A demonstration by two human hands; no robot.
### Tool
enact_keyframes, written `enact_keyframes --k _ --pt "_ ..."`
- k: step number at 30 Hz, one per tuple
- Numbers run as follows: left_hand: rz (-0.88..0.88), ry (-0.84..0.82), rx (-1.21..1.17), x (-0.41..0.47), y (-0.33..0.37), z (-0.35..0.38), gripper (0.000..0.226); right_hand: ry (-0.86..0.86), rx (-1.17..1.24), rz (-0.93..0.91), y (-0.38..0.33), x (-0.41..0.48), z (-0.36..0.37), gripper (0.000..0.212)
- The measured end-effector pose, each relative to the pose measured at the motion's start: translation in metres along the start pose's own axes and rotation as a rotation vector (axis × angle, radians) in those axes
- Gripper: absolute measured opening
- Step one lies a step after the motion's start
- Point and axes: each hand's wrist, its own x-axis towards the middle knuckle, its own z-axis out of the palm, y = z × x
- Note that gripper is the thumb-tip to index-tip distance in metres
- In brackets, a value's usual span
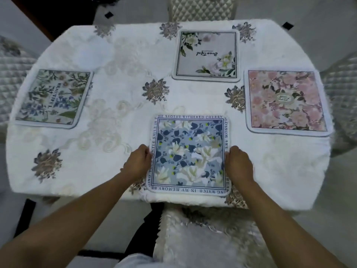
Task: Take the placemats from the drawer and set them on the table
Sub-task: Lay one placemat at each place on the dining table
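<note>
Matt printed cloth placemats [188, 153], embroidered tablecloth [119, 89].

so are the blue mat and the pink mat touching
Apart. The head view shows bare tablecloth between the blue mat and the pink mat.

A single wide-angle camera, worn on the person's head, gives the only view. It faces forward and steeply down across the near edge of the worktop [280, 167], close enough that the whole top fills the width of the frame, its sides bowed by the lens. The far chair [201, 8] sits at the top edge, and the near chair [208, 238] lies right under the camera at the bottom. Both forearms enter from the bottom corners. The left hand [138, 162] and right hand [239, 164] sit just below centre, either side of the blue placemat [188, 154].
</note>
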Motion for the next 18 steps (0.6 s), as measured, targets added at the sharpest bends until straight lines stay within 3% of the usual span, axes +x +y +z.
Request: enact_keyframes --k 3,5,11,18 --pt "0.037 0.136 0.089 -0.007 0.003 0.012 0.024 0.12 -0.061 -0.074 0.002 -0.008 0.003 0.021" --pt "0.156 0.205 0.219 -0.019 0.005 0.028 0.037 0.149 -0.084 -0.198 -0.005 -0.018 0.01 0.035" --pt "0.447 0.098 0.269 -0.057 0.028 0.091 0.059 -0.13 -0.173 -0.578 -0.063 -0.063 0.057 0.061" --pt "0.513 0.024 0.362 -0.06 0.017 0.107 0.059 -0.182 -0.283 -0.556 -0.065 -0.072 0.076 0.063"
